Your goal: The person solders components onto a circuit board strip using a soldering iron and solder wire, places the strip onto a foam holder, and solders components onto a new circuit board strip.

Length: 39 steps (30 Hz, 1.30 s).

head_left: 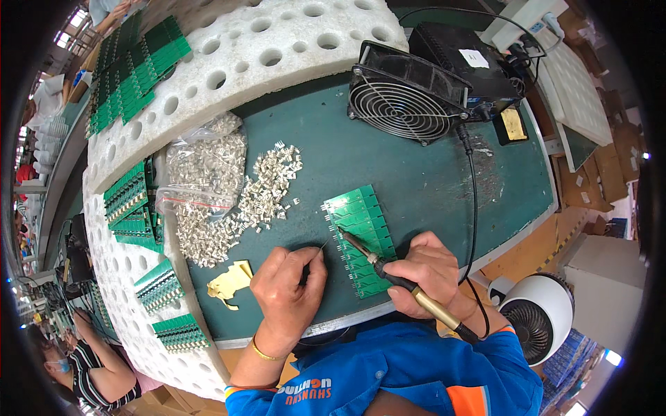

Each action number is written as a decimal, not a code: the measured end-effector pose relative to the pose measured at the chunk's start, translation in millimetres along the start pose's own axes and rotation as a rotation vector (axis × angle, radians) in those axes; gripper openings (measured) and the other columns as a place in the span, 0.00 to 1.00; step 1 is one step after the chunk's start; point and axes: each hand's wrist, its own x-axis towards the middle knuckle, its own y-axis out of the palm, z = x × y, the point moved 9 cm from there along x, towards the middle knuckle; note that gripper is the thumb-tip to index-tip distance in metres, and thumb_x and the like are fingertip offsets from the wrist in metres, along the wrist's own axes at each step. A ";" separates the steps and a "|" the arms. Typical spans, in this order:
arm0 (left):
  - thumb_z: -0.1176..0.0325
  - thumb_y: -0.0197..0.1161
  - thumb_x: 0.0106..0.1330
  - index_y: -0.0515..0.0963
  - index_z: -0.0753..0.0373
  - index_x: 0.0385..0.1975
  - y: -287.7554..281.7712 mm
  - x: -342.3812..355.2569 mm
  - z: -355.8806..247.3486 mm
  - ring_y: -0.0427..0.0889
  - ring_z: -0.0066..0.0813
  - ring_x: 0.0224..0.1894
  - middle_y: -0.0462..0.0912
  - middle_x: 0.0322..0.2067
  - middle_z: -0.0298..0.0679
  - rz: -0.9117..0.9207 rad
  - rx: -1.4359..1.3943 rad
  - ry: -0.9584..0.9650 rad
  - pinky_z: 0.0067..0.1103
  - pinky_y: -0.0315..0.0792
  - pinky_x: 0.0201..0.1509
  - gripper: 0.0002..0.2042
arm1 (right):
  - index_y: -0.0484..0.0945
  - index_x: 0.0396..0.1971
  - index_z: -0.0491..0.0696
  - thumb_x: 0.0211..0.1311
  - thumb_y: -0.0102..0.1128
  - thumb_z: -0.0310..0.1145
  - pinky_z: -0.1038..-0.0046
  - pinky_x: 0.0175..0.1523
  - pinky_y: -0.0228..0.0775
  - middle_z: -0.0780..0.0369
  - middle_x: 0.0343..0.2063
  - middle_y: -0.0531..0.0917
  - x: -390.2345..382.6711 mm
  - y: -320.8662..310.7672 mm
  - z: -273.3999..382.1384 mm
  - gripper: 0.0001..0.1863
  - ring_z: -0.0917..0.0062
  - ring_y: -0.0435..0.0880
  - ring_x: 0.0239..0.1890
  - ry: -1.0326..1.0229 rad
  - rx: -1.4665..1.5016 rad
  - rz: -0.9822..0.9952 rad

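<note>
A soldering iron [434, 307] lies in my right hand [429, 270], whose fingers are closed around its dark grip. Its tip rests over the left edge of a green circuit board panel [359, 206], which lies flat on the bench with a row of pins along that edge. Just left of the panel, my left hand [288, 290] pinches a thin solder wire [323, 245] that points toward the iron's tip. Small white connectors [267, 184] with metal pins lie in a loose heap beyond my left hand, beside a clear plastic bag [206, 161] full of them.
A black fan [402, 104] and a black power unit [454, 59] stand at the back right, beside a yellow sponge [513, 125]. The iron's cable [474, 208] runs down the right side. White foam [270, 59] with more boards [132, 201] borders the left. Yellow scraps [229, 283] lie nearby.
</note>
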 end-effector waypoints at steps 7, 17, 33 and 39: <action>0.82 0.70 0.50 0.82 0.64 0.26 -3.6 -1.7 2.7 0.68 0.20 0.17 0.74 0.18 0.35 -0.037 -0.012 -0.009 0.18 0.60 0.20 0.06 | 0.78 0.38 0.43 0.54 0.67 0.32 0.71 0.32 0.66 0.64 0.17 0.79 -1.4 -3.2 -0.1 0.13 0.74 0.75 0.16 -0.006 -0.015 -0.013; 0.82 0.69 0.50 0.81 0.64 0.25 -8.9 -0.2 4.9 0.65 0.18 0.17 0.71 0.17 0.33 -0.064 -0.041 -0.031 0.17 0.57 0.20 0.06 | 0.78 0.38 0.43 0.57 0.66 0.33 0.70 0.30 0.64 0.64 0.16 0.78 -2.1 -6.2 -1.1 0.12 0.74 0.73 0.15 -0.019 0.000 -0.058; 0.81 0.71 0.50 0.80 0.64 0.24 -5.3 -1.0 0.9 0.71 0.21 0.17 0.74 0.18 0.35 -0.015 -0.047 -0.022 0.18 0.64 0.19 0.06 | 0.76 0.37 0.43 0.62 0.61 0.35 0.68 0.31 0.64 0.64 0.14 0.73 -6.7 -9.8 -7.2 0.11 0.74 0.70 0.15 0.024 0.072 -0.075; 0.82 0.71 0.50 0.80 0.63 0.24 -4.9 -1.3 0.8 0.71 0.21 0.17 0.74 0.18 0.35 -0.015 -0.042 -0.016 0.18 0.64 0.19 0.07 | 0.76 0.36 0.42 0.61 0.60 0.34 0.67 0.31 0.64 0.63 0.14 0.72 -7.2 -10.6 -8.8 0.10 0.73 0.69 0.15 0.034 0.089 -0.098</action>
